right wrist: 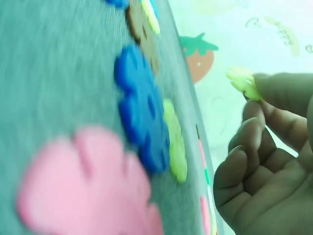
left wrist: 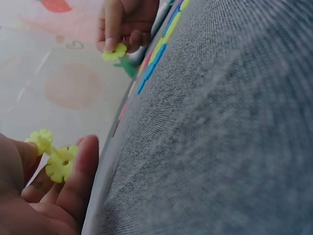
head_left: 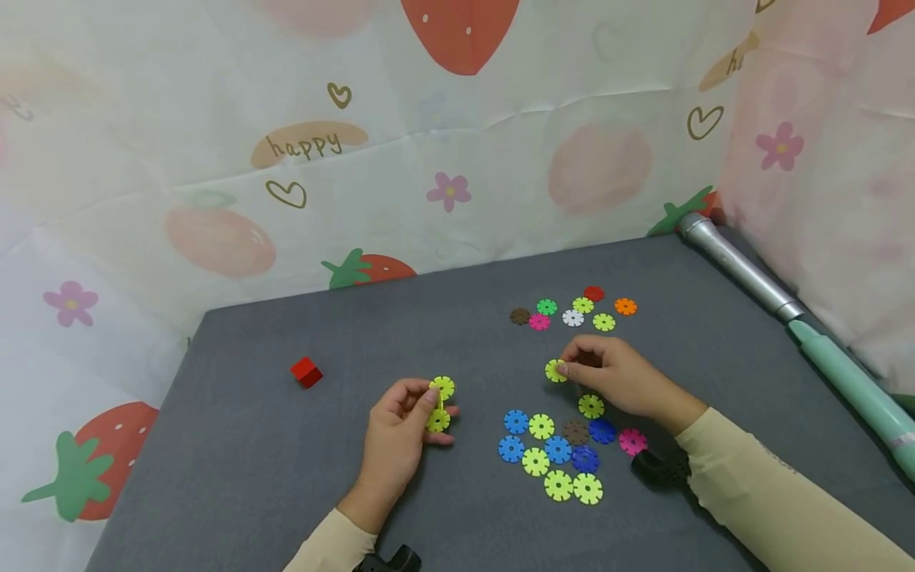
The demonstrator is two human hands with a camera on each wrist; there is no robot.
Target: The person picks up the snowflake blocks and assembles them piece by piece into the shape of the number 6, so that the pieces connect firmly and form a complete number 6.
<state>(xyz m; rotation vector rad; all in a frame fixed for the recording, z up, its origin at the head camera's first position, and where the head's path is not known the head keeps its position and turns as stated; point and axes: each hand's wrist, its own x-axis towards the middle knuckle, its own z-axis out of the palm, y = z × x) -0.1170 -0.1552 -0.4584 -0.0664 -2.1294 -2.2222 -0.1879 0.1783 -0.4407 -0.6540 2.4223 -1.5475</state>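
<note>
My left hand [head_left: 402,433] pinches a small chain of yellow-green notched plastic discs [head_left: 438,420] between thumb and finger, held over the table. Its discs are slotted together, and a narrow piece between them shows edge-on. In the left wrist view the chain [left wrist: 60,164] sits close above the curled fingers. To the right, my right hand [head_left: 620,376] pinches a single yellow-green disc [head_left: 554,371] by its edge, also raised; the right wrist view shows this disc [right wrist: 243,83] at the thumb tip. Another yellow-green disc [head_left: 591,406] lies on the table below that hand.
Several blue, yellow, brown and pink discs [head_left: 558,450] lie flat between the forearms. Farther back lies a second group of mixed-colour discs [head_left: 573,318]. A red cube [head_left: 306,372] sits on the grey table [head_left: 236,445] at left. A silver-and-green microphone [head_left: 750,274] lies along the right edge.
</note>
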